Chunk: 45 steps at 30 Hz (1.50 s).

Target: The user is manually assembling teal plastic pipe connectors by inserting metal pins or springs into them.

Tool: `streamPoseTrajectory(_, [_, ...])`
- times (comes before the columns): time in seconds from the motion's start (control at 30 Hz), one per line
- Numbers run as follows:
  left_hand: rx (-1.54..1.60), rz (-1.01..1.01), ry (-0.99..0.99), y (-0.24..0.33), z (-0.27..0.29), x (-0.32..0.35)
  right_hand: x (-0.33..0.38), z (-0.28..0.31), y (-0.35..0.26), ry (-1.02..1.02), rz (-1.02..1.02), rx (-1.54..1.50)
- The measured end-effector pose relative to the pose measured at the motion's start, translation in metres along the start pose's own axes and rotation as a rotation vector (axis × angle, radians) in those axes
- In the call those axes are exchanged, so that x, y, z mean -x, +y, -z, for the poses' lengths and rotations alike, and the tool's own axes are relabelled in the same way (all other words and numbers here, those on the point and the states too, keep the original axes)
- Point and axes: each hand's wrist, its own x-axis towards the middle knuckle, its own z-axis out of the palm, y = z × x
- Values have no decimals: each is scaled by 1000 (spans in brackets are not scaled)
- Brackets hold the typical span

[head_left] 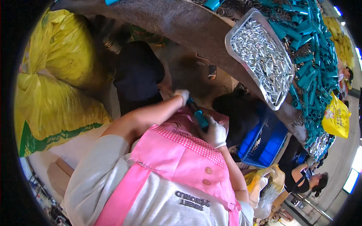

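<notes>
You are holding a teal tube point(198, 116) between both gloved hands, low against the pink apron point(181, 150), well below the near edge of the grey worktable point(169, 22). Your left hand point(182, 95) is gripping the upper, darker end, its fingers curled tight around it; your right hand point(215, 132) is wrapping the lower end, fingers closed about the tube with the thumb pressed along its side. Whether a small part is pinched at either tip, I cannot tell — the gloves are hiding both ends.

The step looks like a fitting or twisting of the tube's two ends, so you are best off keeping both wrists in one line with the tube. If one hand is tilting off that line, the ends are likely to bind rather than seat. Keep the grip firm but short — fingers close to the joint, not out at the far ends — so the tube is not bending under the push.

You are working over your lap, away from the table, so anything that slips is probably dropping toward the blue crate point(264, 145) or the floor. Holding the work a little nearer the table's edge would help.

The metal tray point(230, 37) of small silver cylinders point(260, 56) is sitting at the table's right end, just beside the heap of teal tubes point(313, 56). Yellow sacks point(52, 94) are standing to your left.
</notes>
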Motion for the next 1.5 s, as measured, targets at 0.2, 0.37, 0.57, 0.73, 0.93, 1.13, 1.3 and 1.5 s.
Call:
streamPoseTrajectory(0.2, [-60, 377, -282, 7, -98, -47, -15, -40, 11, -209, 87, 295])
streamPoseTrajectory(0.37, [-248, 441, 377, 27, -120, -54, -31, -46, 21, -243, 41, 289])
streamPoseTrajectory(0.57, [-414, 968, 258, -83, -151, -66, -50, -20, -30, -211, 218, 267])
streamPoseTrajectory(0.73, [338, 853, 233, 47, 11, -39, -119, -2, -36, -311, -49, 208])
streamPoseTrajectory(0.93, [781, 229, -26, 200, 164, 97, -102, -14, -46, -411, 97, 251])
streamPoseTrajectory(1.13, [-27, 384, 489, 217, 121, 68, -100, -52, 8, -255, -78, -1])
streamPoseTrajectory(1.3, [-60, 452, 440, 213, 112, 76, -102, -65, 10, -291, -61, -82])
streamPoseTrajectory(1.5, [-33, 387, 471, 187, 108, 67, -99, -76, 5, -219, -39, -66])
